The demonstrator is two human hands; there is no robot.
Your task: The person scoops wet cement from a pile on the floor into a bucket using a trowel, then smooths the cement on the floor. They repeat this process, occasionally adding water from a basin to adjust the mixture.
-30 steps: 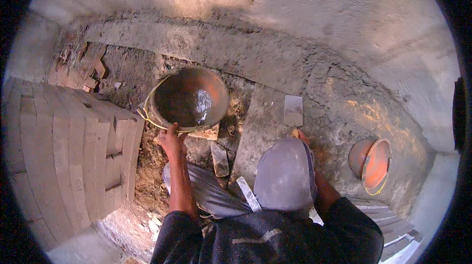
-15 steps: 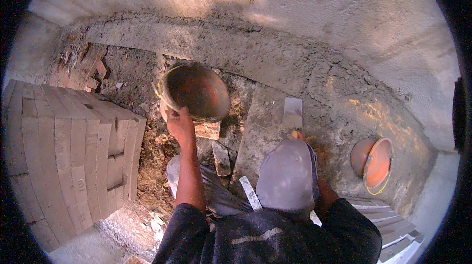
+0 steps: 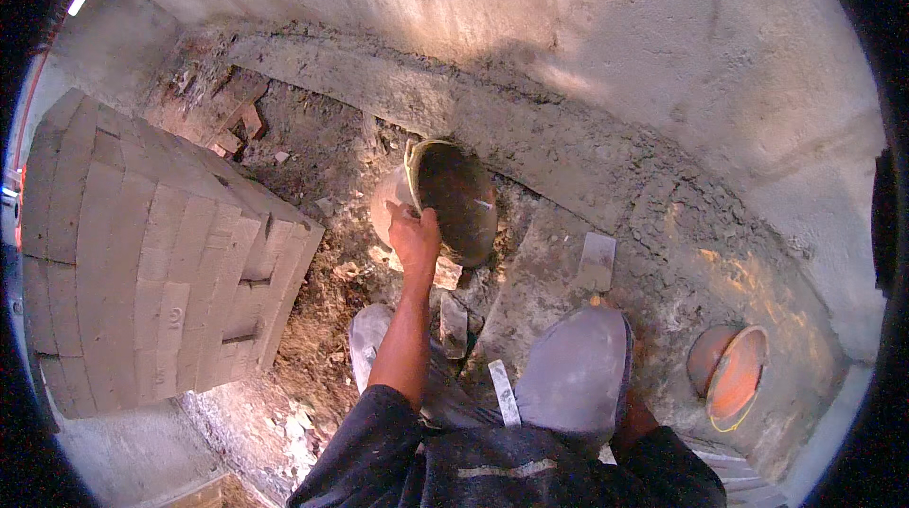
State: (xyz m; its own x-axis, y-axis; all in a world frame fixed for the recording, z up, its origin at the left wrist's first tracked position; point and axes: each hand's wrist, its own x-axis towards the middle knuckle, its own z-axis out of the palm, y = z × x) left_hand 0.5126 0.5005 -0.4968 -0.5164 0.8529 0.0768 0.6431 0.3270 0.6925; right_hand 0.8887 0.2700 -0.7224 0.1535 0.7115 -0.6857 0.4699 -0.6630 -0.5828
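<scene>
Left hand [image 3: 414, 238] clamped on pan [image 3: 453, 197] rim – pan tipped on edge, just beyond fingers. Right hand hidden behind knee [image 3: 576, 371] – grip unclear. Trowel [image 3: 597, 262] nearby.

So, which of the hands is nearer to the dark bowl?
Left. The left hand grips the rim of the dark bowl; the right hand is hidden behind the knee, well apart.

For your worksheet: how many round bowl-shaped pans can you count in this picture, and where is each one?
2. One dark pan is tipped on its side at centre, gripped at the rim by the left hand. One orange pan lies tilted at lower right. Others may be hidden behind the brick stack.
</scene>
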